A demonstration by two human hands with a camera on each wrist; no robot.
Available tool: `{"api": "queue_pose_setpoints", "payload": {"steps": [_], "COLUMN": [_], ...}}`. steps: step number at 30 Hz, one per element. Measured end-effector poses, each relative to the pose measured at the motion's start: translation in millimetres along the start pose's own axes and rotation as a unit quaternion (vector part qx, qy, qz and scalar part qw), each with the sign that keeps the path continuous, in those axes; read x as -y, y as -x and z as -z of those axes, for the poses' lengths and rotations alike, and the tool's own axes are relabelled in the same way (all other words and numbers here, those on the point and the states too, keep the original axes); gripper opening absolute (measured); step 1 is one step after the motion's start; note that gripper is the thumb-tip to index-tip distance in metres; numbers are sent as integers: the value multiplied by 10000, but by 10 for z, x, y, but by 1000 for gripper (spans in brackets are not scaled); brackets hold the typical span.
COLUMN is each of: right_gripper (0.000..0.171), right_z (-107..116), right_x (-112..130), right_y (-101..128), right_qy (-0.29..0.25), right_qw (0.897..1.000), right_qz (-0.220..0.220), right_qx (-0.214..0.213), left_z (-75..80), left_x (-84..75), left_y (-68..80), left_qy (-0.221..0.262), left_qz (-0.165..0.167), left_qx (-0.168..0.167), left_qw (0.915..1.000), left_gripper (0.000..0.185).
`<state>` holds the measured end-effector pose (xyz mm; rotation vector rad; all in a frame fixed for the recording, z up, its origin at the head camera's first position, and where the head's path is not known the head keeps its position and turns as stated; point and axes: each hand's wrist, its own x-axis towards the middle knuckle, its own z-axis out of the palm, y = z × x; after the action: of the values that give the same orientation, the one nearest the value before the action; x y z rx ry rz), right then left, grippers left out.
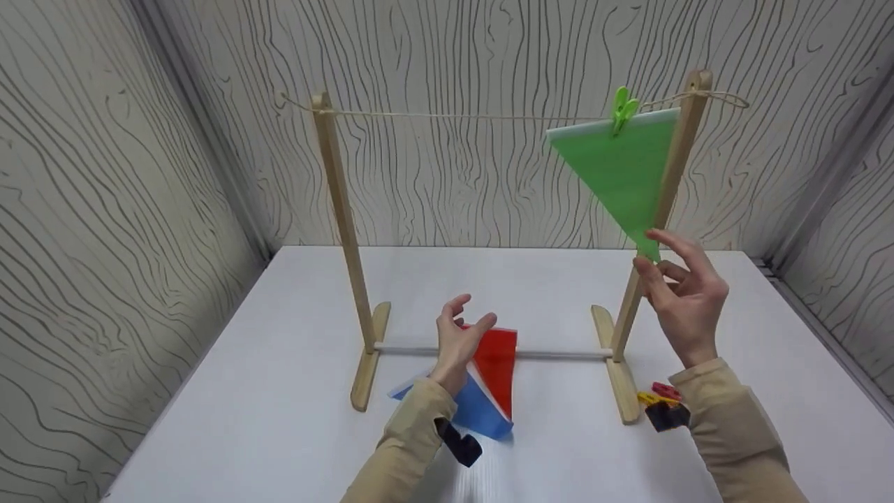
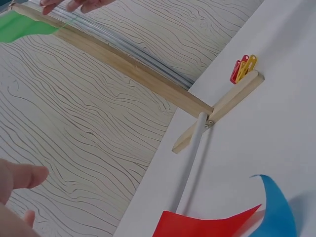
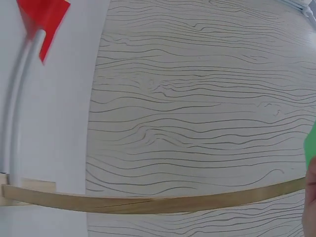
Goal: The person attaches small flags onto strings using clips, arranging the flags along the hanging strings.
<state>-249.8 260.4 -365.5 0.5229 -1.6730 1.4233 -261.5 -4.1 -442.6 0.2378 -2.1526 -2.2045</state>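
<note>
A green triangular pennant (image 1: 621, 175) with a white top edge hangs from the string (image 1: 454, 115), held by a light-green clothespin (image 1: 623, 112). My right hand (image 1: 688, 293) is at its lower tip, with index finger and thumb apart on either side of it. In the right wrist view only part of that hand (image 3: 310, 202) shows, beside the green cloth. My left hand (image 1: 459, 342) is raised in front of a red pennant (image 1: 497, 363) and a blue pennant (image 1: 478, 409), thumb and fingers spread, holding nothing.
A wooden frame with a left post (image 1: 342, 223) and a right post (image 1: 674, 175) carries the string. A white crossbar (image 1: 559, 353) joins its feet. Yellow and red clothespins (image 2: 243, 68) lie beside the right foot (image 1: 623, 391). Patterned walls (image 1: 447, 56) enclose the white table (image 1: 244, 419).
</note>
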Motion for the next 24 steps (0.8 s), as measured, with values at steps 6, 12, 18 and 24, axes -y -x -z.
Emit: {"api": "queue_pose_setpoints", "payload": {"steps": [6, 12, 18, 24], "right_gripper": [39, 35, 33, 35], "right_z": [140, 278, 424, 602], "right_x": [-196, -300, -388, -521], "right_y": [313, 547, 710, 849], "right_qy": [498, 722, 1168, 1532], "right_qw": [9976, 9852, 9676, 9487], "right_qz": [-424, -1509, -2119, -2528], "right_qx": [238, 373, 724, 1120], "left_z": [3, 7, 18, 36], "left_x": [143, 270, 320, 336], "left_y": [31, 29, 47, 66], "left_qy": [37, 98, 76, 90], "left_qz": [439, 738, 947, 1171], "left_qx": [-146, -336, -331, -79], "left_qw": [9989, 9967, 9949, 9930], "left_gripper": [65, 64, 63, 64]}}
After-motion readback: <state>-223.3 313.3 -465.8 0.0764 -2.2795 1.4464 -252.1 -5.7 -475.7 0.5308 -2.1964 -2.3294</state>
